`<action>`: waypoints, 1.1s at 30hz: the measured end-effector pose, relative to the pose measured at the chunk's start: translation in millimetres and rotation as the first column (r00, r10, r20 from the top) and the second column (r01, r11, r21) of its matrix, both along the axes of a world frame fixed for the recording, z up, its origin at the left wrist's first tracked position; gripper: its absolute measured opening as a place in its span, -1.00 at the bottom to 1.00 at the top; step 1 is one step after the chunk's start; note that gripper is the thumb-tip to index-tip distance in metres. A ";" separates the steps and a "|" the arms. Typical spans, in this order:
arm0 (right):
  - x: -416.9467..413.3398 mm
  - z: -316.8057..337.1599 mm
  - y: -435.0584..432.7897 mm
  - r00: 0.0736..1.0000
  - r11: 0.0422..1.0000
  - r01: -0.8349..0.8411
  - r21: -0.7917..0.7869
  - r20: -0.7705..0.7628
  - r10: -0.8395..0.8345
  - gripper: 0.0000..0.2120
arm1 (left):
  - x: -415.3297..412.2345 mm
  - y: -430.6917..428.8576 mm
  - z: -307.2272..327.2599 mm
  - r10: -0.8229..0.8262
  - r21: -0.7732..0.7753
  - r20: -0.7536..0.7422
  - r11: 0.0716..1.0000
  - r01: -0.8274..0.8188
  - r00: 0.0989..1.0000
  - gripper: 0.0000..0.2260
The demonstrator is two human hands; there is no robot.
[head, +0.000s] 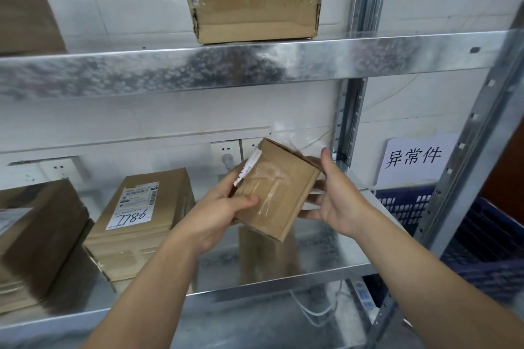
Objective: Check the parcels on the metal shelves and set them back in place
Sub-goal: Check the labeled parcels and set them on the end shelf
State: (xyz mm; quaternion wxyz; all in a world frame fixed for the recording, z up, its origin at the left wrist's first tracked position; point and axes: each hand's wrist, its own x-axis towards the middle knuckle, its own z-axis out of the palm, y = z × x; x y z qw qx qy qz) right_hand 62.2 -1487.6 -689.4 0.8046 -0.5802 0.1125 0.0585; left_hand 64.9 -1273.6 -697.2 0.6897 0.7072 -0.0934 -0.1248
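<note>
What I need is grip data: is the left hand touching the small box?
Touching. The head view shows the left hand with its thumb pressed on the small box's taped face.

Both hands hold a small taped box (276, 188) above the lower shelf (326, 252): left hand (218, 212) grips, right hand (337, 201) supports.

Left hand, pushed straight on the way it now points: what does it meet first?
The small parcel, which the left hand grips, with the right hand on its other side. Beyond it, probably the back wall near the sockets; depth is unclear.
</note>
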 end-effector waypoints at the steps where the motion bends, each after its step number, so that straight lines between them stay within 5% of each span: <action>1: 0.3 -0.5 -1.4 1.000 1.000 0.009 0.000 -0.004 -0.009 -0.54 | 2.1 2.2 -3.1 -0.014 -0.004 0.027 1.000 0.015 1.000 -0.40; 7: 2.8 -8.0 -4.9 1.000 0.997 0.019 -0.075 0.004 -0.019 -0.76 | 7.7 5.9 -18.5 0.007 -0.100 0.043 0.995 -0.003 0.999 -0.32; 12: 9.5 -27.7 -8.4 0.999 0.998 0.043 -0.053 0.019 -0.042 -0.94 | 12.7 1.7 -22.2 0.161 -0.382 -0.085 0.906 -0.182 0.983 -0.46; 16: 10.7 -40.2 -12.0 0.999 1.000 -0.017 -0.023 0.049 0.018 -0.72 | 12.2 -3.9 -20.1 0.297 -0.458 -0.138 0.827 -0.327 0.945 -0.73; 22: 8.6 -42.8 -14.6 0.999 0.999 0.027 -0.037 0.030 -0.026 -0.74 | 18.9 -6.3 -32.1 0.333 -0.328 -0.154 0.871 -0.366 0.930 -0.71; 27: 12.4 -47.6 -11.6 0.999 0.989 -0.015 -0.146 -0.053 0.007 -0.50 | 12.1 -15.5 -41.0 0.324 -0.232 -0.149 0.907 -0.352 0.934 -0.68; 33: 7.4 -55.7 -12.0 0.999 0.992 -0.001 -0.126 -0.046 -0.005 -0.66 | 8.8 -28.0 -50.9 0.325 -0.219 -0.181 0.907 -0.360 0.928 -0.62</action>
